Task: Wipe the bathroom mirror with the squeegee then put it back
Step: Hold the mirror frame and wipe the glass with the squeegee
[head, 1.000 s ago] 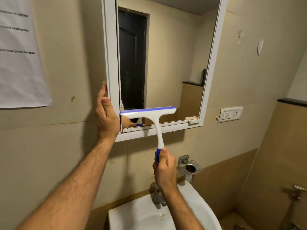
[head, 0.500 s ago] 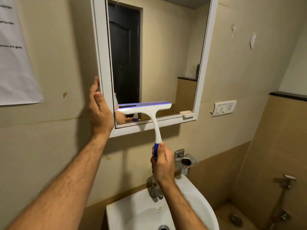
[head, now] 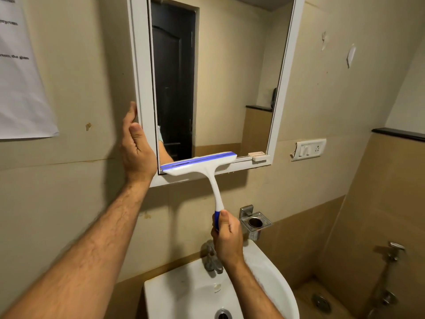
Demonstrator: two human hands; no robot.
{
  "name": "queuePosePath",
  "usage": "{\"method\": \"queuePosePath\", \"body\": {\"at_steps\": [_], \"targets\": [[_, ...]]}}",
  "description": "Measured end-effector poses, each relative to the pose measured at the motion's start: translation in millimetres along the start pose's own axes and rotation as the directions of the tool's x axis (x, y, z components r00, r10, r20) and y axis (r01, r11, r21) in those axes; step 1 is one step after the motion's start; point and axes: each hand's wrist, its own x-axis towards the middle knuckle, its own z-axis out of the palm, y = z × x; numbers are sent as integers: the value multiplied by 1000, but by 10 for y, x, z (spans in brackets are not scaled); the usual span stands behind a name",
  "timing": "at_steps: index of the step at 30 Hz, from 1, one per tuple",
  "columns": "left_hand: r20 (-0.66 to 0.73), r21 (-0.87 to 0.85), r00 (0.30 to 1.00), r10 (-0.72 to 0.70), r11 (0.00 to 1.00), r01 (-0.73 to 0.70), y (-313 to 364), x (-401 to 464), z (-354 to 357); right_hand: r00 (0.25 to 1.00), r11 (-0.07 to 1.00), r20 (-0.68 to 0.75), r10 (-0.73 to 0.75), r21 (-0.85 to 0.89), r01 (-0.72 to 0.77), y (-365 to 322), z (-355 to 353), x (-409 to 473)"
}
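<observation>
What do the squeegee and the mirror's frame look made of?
Squeegee: white moulded plastic, smooth and slightly glossy, with a blue strip along the blade, probably rubber, and a blue grip. Mirror frame: flat white matt surface, likely painted wood or plastic; the picture cannot settle which.

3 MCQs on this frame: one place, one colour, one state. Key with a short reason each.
1. Where is the squeegee blade?
A. at the mirror's bottom edge
B. at its top edge
C. in the sink

2. What colour is the rubber strip on the blade?
A. red
B. blue
C. green

3. What is the right hand doing?
A. resting flat on the sink
B. hanging free
C. gripping the squeegee handle

Key: 1 A, the blade lies along the lower frame. 2 B, a blue strip runs along the white head. 3 C, its fingers are curled round the blue handle end.
</observation>
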Motion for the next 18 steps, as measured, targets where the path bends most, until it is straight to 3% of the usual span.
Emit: {"method": "queuePosePath", "body": {"at_steps": [8,13,18], "targets": [[4,18,1000,-8,1000,8,13,5,-12,999,999,-34,-25,37,26,-484,-157,529],[9,38,1000,-16,999,16,27,-9,-14,1000,998,12,14,69,-14,-52,-234,303],[58,-22,997,-59,998,60,35,33,-41,1000,1000,13,-1,-22,1,83,-397,275]]}}
